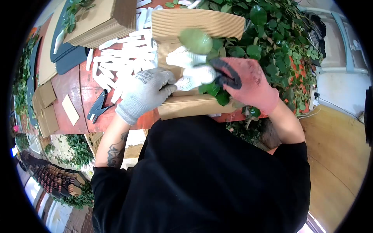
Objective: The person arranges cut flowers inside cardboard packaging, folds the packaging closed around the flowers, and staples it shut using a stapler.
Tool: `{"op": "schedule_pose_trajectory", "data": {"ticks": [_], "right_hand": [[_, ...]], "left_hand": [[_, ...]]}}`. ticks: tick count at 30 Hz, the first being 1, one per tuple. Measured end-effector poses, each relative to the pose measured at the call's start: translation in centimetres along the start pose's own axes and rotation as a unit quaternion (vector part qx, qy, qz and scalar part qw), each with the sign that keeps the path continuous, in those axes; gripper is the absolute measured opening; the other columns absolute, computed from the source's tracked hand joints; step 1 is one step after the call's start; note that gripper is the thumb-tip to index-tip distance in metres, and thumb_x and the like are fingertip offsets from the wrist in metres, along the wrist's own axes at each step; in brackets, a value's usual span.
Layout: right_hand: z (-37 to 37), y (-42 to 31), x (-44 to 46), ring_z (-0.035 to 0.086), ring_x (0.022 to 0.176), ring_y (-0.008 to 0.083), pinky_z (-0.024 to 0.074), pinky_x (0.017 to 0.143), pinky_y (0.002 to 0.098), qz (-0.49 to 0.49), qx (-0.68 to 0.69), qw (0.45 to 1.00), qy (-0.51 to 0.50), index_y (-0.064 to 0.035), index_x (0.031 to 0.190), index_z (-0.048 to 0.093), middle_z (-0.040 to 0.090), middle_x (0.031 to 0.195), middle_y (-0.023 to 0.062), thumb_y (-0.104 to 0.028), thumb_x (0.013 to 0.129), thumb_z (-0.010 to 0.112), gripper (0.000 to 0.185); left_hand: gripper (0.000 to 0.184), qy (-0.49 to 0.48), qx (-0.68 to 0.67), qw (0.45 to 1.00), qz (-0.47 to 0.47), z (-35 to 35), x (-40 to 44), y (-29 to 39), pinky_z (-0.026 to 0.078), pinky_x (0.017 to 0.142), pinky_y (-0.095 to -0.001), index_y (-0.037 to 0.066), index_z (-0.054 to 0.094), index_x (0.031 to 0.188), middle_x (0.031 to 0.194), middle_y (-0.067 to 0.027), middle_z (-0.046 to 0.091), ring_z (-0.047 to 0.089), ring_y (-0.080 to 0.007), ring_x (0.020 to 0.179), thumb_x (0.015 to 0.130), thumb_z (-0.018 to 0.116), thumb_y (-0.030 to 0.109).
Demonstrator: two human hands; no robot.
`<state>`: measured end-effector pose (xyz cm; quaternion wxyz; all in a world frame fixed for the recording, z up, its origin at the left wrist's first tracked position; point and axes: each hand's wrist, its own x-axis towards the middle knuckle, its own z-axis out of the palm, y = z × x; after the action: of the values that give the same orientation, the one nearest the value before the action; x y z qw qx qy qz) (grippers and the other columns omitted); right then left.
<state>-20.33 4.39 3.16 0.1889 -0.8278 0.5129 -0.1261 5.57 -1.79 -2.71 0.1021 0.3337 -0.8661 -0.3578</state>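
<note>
My left hand (145,91), in a grey-white glove, pinches the end of a white mesh sleeve (186,83) over the corrugated cardboard (196,106). My right hand (246,79), in a pink glove with dark fingertips, is closed just right of the sleeve's wide end, round a leafy stem whose leaves (217,93) hang below the fingers. What lies inside the sleeve is hard to make out. Another white sleeved piece (180,58) is on the cardboard behind, with a blurred green leaf (195,41) above it.
Many white sleeves (128,58) lie on the red table (72,87). A black stapler (99,106) sits near its front edge, beside a small card (70,110). Stacked cardboard (105,25) stands at back left. Leafy stems (272,42) pile up at right.
</note>
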Motion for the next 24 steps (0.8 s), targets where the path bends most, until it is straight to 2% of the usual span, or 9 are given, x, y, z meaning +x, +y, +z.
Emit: {"op": "schedule_pose_trajectory", "data": {"ticks": [3,5,6,10,12,15,18,22,24], "right_hand": [[1.6,0.2,0.2,0.063,0.086,0.0244,0.0493,0.073,0.0345,-0.014,-0.119,0.988,0.095,-0.0074,0.111,0.058,0.063,0.097,0.008,-0.017,0.075,0.064,0.038],[3.1,0.6,0.7,0.062,0.086,0.024,0.049,0.073,0.0345,-0.015,-0.14,0.988,0.066,-0.0094,0.111,0.058,0.062,0.097,0.0069,-0.018,0.075,0.063,0.037],[3.8,0.7,0.8,0.062,0.086,0.0236,0.0486,0.073,0.0346,-0.016,-0.165,0.986,0.031,-0.0115,0.111,0.059,0.061,0.098,0.0059,-0.018,0.075,0.063,0.037],[3.8,-1.3,-0.1,0.061,0.088,0.0212,0.0468,0.07,0.0342,-0.084,-0.285,0.946,0.131,-0.0175,0.109,0.06,0.057,0.103,0.0041,-0.023,0.075,0.061,0.034],[4.3,-1.8,-0.6,0.061,0.086,0.0221,0.0472,0.069,0.0358,-0.097,-0.263,0.95,0.142,-0.0154,0.107,0.061,0.06,0.098,0.0035,-0.024,0.076,0.061,0.032],[3.5,-2.7,0.9,0.061,0.086,0.0259,0.049,0.072,0.0395,0.081,-0.084,0.982,-0.15,-0.0114,0.101,0.061,0.063,0.086,0.0069,-0.024,0.077,0.065,0.028],[5.3,-0.3,0.5,0.061,0.086,0.0266,0.0491,0.073,0.0401,-0.007,-0.06,0.996,-0.065,-0.012,0.099,0.06,0.063,0.088,0.0071,-0.022,0.075,0.067,0.027],[5.8,0.6,0.0,0.059,0.089,0.0263,0.0468,0.078,0.0381,-0.023,-0.03,0.998,-0.059,-0.0124,0.099,0.06,0.063,0.089,0.0069,-0.02,0.073,0.068,0.028],[5.7,0.5,0.0,0.059,0.089,0.0261,0.0463,0.079,0.0381,-0.024,-0.021,0.998,-0.054,-0.0127,0.1,0.059,0.063,0.089,0.007,-0.02,0.074,0.067,0.028]], "left_hand": [[0.015,0.012,0.011,1.0,0.016,-0.3,0.0,0.6,0.047,0.065,-0.0375,0.006,0.064,0.084,0.077,-0.0114,0.06,0.061,-0.0301,0.073,0.078,0.068,0.019],[0.015,0.017,0.016,0.999,0.035,-0.5,-0.1,0.4,0.047,0.065,-0.0374,0.006,0.064,0.084,0.077,-0.0117,0.061,0.061,-0.0303,0.073,0.077,0.068,0.018],[0.015,0.006,-0.005,1.0,0.022,-0.3,-0.2,0.4,0.047,0.065,-0.0373,0.006,0.064,0.085,0.077,-0.0122,0.061,0.061,-0.0303,0.073,0.077,0.068,0.018],[0.017,-0.022,-0.031,0.999,-0.034,-0.4,-0.6,0.6,0.048,0.067,-0.0375,0.005,0.065,0.087,0.08,-0.0139,0.063,0.061,-0.031,0.075,0.078,0.068,0.018],[0.019,-0.016,-0.059,0.997,-0.043,-0.3,-0.6,0.4,0.048,0.068,-0.0374,0.005,0.067,0.089,0.081,-0.0143,0.064,0.062,-0.0311,0.076,0.078,0.069,0.019],[0.018,-0.036,-0.073,0.996,-0.035,-0.5,-0.8,0.2,0.049,0.067,-0.0352,0.004,0.068,0.09,0.08,-0.0138,0.066,0.063,-0.0281,0.075,0.079,0.068,0.019],[0.016,-0.082,-0.087,0.992,-0.05,-0.8,-0.5,-0.7,0.049,0.066,-0.0341,0.003,0.068,0.087,0.078,-0.0135,0.065,0.063,-0.0258,0.07,0.08,0.067,0.018],[0.015,-0.087,-0.067,0.994,-0.019,-3.3,-0.9,-0.8,0.049,0.066,-0.0338,0.002,0.067,0.087,0.075,-0.0134,0.065,0.062,-0.025,0.066,0.079,0.066,0.015],[0.018,-0.153,0.027,0.985,-0.079,-5.2,-1.6,-2.3,0.049,0.069,-0.0355,0.0,0.066,0.09,0.081,-0.0138,0.065,0.063,-0.0266,0.072,0.076,0.065,0.011]]}}
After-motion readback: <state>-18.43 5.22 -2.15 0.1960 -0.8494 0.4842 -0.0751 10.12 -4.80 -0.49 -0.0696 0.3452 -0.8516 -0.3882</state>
